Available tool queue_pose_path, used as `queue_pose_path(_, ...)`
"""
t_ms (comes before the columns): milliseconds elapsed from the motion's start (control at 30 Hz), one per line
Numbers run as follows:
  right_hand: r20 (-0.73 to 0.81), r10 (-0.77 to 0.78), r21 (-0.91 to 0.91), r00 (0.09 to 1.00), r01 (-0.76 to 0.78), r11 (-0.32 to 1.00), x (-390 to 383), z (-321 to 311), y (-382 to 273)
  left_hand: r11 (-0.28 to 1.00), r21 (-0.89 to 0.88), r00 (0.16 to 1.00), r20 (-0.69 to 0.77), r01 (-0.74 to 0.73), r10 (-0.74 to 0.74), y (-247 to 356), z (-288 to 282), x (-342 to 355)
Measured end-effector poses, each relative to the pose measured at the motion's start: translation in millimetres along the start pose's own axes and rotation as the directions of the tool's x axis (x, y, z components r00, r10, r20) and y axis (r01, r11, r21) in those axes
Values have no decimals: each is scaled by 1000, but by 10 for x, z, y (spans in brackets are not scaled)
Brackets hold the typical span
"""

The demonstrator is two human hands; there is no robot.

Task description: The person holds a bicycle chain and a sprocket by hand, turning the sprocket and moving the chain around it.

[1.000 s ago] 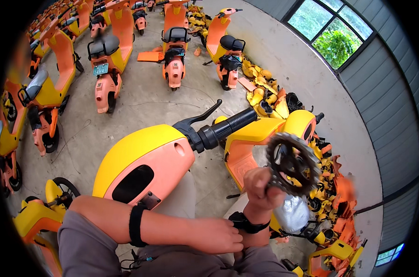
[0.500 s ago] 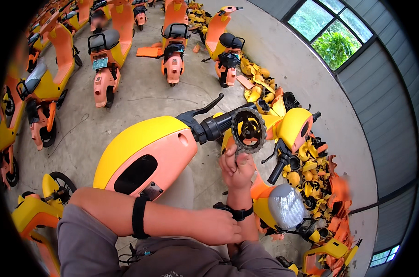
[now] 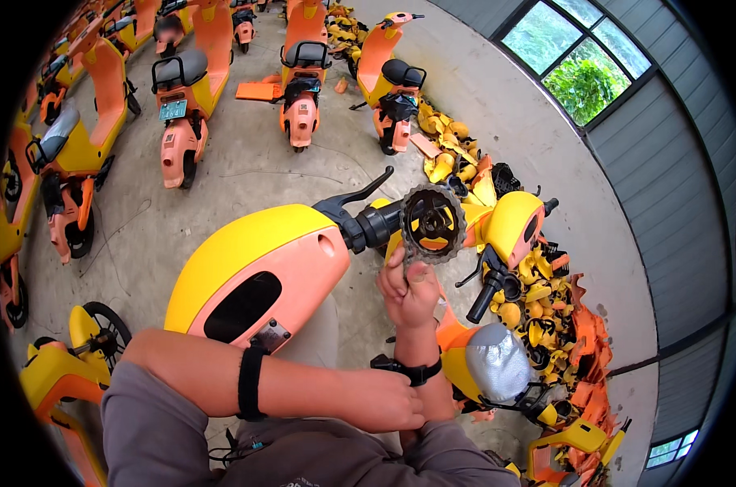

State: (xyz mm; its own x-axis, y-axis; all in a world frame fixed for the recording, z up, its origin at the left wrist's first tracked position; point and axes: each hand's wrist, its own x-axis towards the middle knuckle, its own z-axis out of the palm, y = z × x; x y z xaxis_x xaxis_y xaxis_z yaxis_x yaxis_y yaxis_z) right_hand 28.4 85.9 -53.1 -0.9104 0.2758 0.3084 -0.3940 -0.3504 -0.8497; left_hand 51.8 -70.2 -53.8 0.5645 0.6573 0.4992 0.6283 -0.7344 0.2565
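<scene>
My right hand (image 3: 410, 290) is raised in front of me. Its fingers and thumb pinch the lower rim of a black toothed wheel (image 3: 411, 241), with open gaps between its spokes. Behind the wheel, the grip of a scooter handlebar (image 3: 376, 225) is partly hidden. My left forearm crosses in front of me, and my left hand (image 3: 390, 399) lies with curled fingers against my right forearm (image 3: 438, 399), below a black wristband (image 3: 419, 374). The nearest scooter's yellow and orange front cover (image 3: 258, 260) stands just beyond my left arm.
Rows of orange and yellow scooters (image 3: 189, 89) fill the far left. A heap of broken yellow and orange panels (image 3: 538, 300) runs along the wall at right. Close by on the right stands another scooter with a silver-covered seat (image 3: 500, 362). A partial scooter (image 3: 64, 369) is at lower left.
My right hand has moved slightly left with the toothed wheel, which now faces me more squarely. My left hand stays on my right forearm.
</scene>
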Motion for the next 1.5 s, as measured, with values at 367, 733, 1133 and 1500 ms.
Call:
queue_pose_path(367,297,-351,148,888,321,936,-127,177,-359,1000,-6,1000,13,13,-13,45,-6,-9)
queue_pose_path(733,31,-37,101,999,34,994,-314,-66,83,1000,-2,999,37,14,-14,51,78,13)
queue_pose_path(1133,220,-411,24,884,417,909,-284,2,-526,1000,-17,1000,-16,-18,18,57,47,20)
queue_pose_path(1500,-101,241,-34,965,-246,969,-877,-596,637,1000,26,1000,10,1,-2,2,-37,20)
